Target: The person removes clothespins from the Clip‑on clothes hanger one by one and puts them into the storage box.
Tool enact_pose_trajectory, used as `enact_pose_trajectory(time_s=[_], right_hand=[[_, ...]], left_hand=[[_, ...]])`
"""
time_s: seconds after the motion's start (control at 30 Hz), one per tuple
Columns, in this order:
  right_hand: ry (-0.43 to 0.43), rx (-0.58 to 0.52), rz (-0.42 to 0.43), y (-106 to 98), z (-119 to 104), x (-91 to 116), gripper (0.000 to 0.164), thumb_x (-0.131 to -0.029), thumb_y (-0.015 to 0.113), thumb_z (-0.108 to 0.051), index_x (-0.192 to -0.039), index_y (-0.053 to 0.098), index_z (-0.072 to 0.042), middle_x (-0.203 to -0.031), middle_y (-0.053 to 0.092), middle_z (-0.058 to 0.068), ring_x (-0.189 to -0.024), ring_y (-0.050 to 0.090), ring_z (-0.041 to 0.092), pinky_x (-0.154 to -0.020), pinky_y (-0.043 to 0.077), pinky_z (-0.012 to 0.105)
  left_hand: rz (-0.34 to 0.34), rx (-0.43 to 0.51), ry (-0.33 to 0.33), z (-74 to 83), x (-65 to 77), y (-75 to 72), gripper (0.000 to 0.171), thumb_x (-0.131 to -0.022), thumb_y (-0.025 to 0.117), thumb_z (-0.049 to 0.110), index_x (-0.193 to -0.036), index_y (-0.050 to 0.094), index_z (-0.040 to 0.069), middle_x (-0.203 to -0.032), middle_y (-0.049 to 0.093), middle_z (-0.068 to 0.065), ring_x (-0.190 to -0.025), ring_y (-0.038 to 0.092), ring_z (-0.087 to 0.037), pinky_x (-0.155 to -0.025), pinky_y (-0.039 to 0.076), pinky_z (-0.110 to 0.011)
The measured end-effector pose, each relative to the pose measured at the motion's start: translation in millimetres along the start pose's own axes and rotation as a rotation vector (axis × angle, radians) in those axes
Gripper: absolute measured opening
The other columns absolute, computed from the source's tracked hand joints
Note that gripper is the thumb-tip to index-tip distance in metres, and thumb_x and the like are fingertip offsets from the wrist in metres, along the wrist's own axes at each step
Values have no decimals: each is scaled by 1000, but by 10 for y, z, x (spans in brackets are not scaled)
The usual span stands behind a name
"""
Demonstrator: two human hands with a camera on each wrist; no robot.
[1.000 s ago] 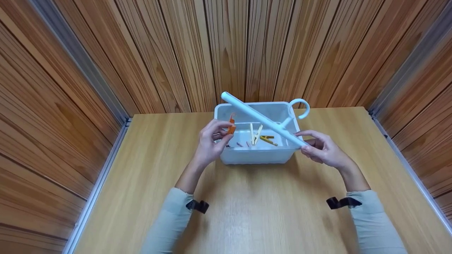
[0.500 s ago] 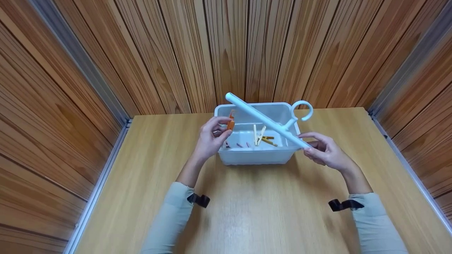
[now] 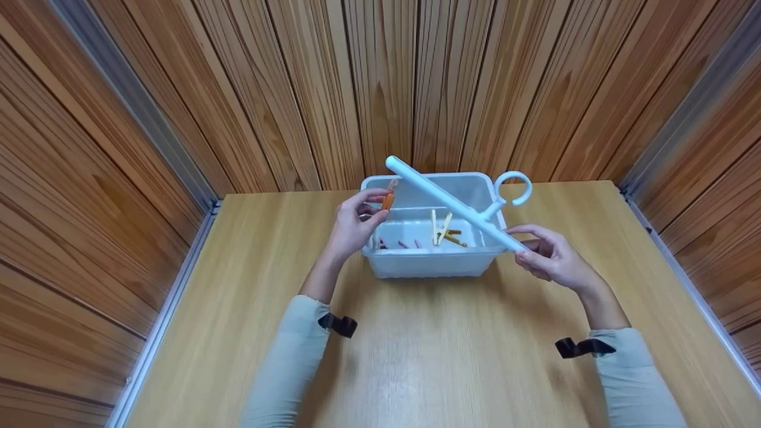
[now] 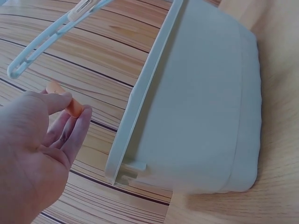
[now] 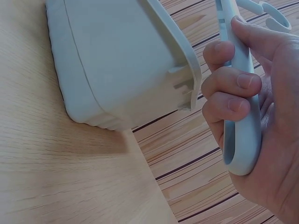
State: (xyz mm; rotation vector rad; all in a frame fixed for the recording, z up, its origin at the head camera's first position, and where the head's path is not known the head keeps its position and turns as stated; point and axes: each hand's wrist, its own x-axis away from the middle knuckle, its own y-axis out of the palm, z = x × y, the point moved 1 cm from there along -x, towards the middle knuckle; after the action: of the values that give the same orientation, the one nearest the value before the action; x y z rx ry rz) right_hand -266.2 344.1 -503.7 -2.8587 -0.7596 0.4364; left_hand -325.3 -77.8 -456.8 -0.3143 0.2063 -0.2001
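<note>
My left hand pinches an orange clothespin between thumb and fingers, over the left rim of a white plastic tub. My right hand grips the lower right end of a light blue hanger. The hanger's bar slants across above the tub, its far end up near the tub's back left, and its round hook points to the back right. In the left wrist view a cream clothespin sits on the hanger. The orange clothespin is apart from the bar.
A yellow clothespin lies inside the tub, along with small pinkish pieces too small to make out. The tub stands on a wooden table near its back edge. Wood-panelled walls rise behind and at both sides.
The hanger has shifted slightly right with my right hand, the cream clothespin moving along with it. My left hand has risen a little toward the back with the orange clothespin.
</note>
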Motion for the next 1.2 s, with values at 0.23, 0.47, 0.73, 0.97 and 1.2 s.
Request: enact_pose_trajectory(time_s=[0.23,0.47,0.73,0.97,1.2], right_hand=[[-16,-39,-11,0,19,-8,47,-110,50,13,-150,63,-8,-82,68,-9,-52,32,32,-39,24,38],[-32,-20,-9,-13,29,3,46,-110,50,14,-151,61,-3,-84,70,-10,-52,35,32,-39,26,39],[-26,-5,-8,-21,41,5,44,-110,51,13,-151,60,0,-83,70,-4,-52,39,31,-39,31,35],[-34,0,-12,-22,32,1,43,-110,50,14,-151,59,2,-84,70,-8,-52,39,32,-39,31,35],[-24,-36,-28,-17,38,2,47,-111,49,13,-151,62,-6,-82,67,-9,-51,33,33,-39,25,39]], left_hand=[[-9,-13,-26,-3,-100,4,39,-107,75,7,-146,73,13,-144,75,-17,-121,75,-34,-110,62,-46],[-23,-2,-91,11,-189,-19,38,-107,77,8,-144,75,13,-143,76,-16,-120,74,-32,-108,61,-42],[-113,-21,-168,6,-224,-58,40,-109,75,12,-147,75,21,-145,77,-12,-131,72,-32,-113,61,-46],[-125,-11,-178,-17,-249,-29,42,-109,74,12,-149,74,22,-146,76,-12,-131,72,-32,-111,62,-46],[-82,35,-130,-10,-262,1,55,-107,77,9,-159,64,20,-147,74,-17,-132,74,-37,-113,63,-48]])
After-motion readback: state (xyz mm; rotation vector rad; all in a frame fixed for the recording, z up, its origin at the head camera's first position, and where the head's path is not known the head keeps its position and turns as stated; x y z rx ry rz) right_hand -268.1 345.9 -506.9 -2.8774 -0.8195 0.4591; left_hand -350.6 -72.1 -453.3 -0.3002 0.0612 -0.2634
